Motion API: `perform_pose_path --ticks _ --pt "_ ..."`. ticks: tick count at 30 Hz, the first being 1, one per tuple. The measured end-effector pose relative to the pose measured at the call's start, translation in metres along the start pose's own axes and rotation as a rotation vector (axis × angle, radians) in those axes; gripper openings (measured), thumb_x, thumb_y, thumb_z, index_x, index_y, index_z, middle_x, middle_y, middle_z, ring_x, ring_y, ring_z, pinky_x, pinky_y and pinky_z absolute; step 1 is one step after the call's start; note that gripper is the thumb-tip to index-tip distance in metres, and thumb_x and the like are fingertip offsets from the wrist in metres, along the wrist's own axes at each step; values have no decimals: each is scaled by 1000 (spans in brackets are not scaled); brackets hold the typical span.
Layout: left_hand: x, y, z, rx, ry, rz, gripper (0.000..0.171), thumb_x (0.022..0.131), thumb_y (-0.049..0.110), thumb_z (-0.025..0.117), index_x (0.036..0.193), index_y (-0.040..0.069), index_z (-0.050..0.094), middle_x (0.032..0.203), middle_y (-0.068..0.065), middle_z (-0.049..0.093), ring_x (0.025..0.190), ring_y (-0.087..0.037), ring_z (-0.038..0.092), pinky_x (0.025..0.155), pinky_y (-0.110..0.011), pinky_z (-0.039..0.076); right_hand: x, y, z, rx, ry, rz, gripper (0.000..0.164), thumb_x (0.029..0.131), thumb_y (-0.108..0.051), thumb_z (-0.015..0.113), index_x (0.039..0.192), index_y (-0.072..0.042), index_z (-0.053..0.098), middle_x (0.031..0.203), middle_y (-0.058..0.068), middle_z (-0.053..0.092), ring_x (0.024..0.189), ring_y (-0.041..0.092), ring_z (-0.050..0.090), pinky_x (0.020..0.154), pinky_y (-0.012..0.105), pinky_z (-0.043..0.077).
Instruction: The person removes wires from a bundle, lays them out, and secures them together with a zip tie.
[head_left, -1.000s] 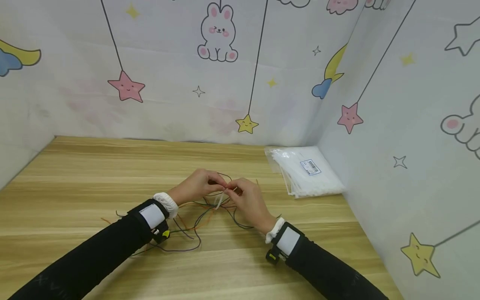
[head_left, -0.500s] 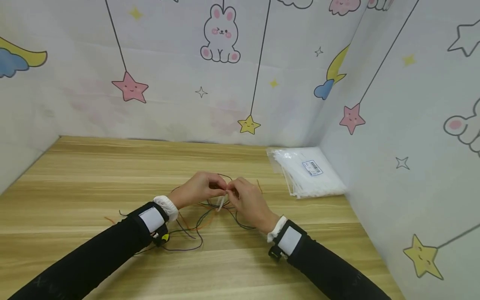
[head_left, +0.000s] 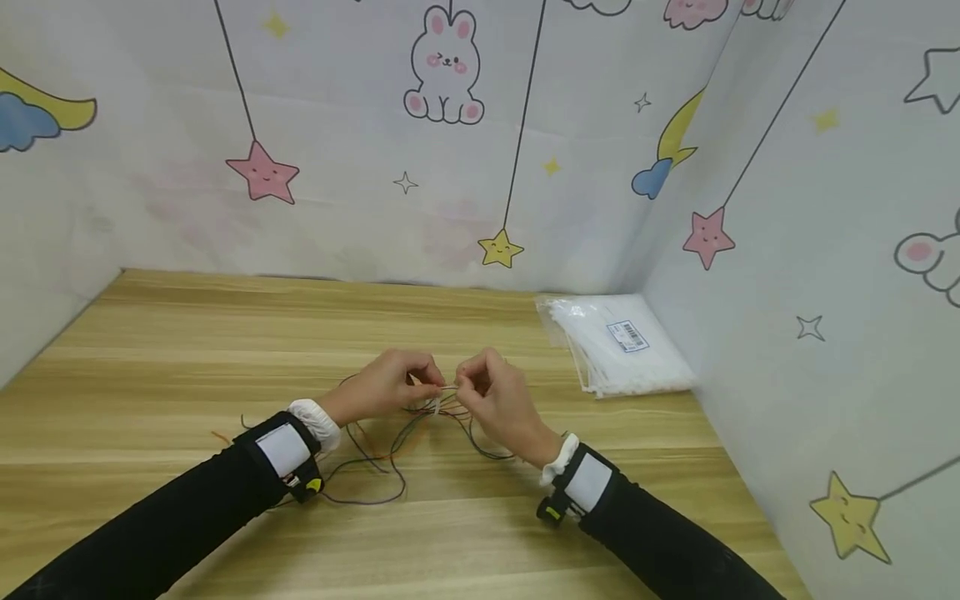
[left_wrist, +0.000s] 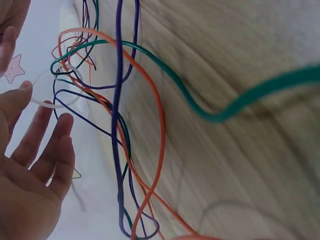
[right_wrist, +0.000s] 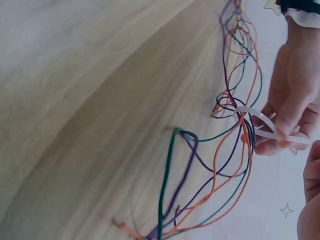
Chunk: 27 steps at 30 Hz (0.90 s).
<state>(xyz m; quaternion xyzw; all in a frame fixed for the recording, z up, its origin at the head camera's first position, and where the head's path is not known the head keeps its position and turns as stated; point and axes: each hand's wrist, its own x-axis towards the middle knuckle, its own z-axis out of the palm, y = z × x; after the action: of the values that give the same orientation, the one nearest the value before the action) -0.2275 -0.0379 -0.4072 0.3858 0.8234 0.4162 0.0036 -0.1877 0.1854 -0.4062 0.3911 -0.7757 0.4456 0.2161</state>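
Note:
A white cable tie (right_wrist: 255, 112) loops around a bundle of orange, green and purple wires (head_left: 408, 425). My left hand (head_left: 386, 385) pinches the tie between thumb and index finger, close to where its ends meet. The tie's tail (right_wrist: 299, 139) stretches across to my right hand (head_left: 498, 400), whose thumb and fingertips pinch its end. In the left wrist view the loop (left_wrist: 47, 104) looks wide, with the wires passing through it. The other fingers of my left hand (left_wrist: 37, 175) are loosely bent. The tie's head is hidden by the left fingertips.
A clear plastic bag of white cable ties (head_left: 626, 346) with a barcode label lies at the back right of the wooden table (head_left: 225, 333). Loose wire ends spread left and right of the hands. Patterned cloth walls (head_left: 337, 125) stand behind and to the right.
My hands have drawn slightly apart; the left moved left and a little down. A short length of the tie's tail now shows between them. The head view has shifted slightly.

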Motion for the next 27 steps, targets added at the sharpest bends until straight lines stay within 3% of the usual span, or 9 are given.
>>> perform_pose_path --ticks 5,11,21,27 --pt "-3 0 -5 98 29 44 11 92 5 78 88 13 72 96 0 63 84 -13 63 73 -31 55 -1 -7 -5 102 -30 45 22 88 19 59 93 -2 56 88 12 68 68 10 54 57 22 45" --pt "-7 -6 -8 141 -3 90 14 92 0 76 88 10 68 93 1 67 89 -15 69 79 -33 57 -6 -20 -9 197 -157 134 16 89 15 63 90 -1 60 94 17 71 76 9 64 62 25 56" --pt "-9 -14 -6 168 -29 130 16 93 -1 75 88 11 66 91 3 64 83 -9 58 72 -30 53 -9 -24 -11 297 -352 114 18 88 14 64 92 -4 61 91 11 69 78 7 64 65 27 57" --pt "-5 -15 -5 164 -72 166 10 97 -3 69 97 8 69 95 2 67 88 -12 64 77 -33 56 -11 -27 -7 297 -395 105 20 87 14 64 92 -5 60 90 7 68 78 4 63 64 26 56"
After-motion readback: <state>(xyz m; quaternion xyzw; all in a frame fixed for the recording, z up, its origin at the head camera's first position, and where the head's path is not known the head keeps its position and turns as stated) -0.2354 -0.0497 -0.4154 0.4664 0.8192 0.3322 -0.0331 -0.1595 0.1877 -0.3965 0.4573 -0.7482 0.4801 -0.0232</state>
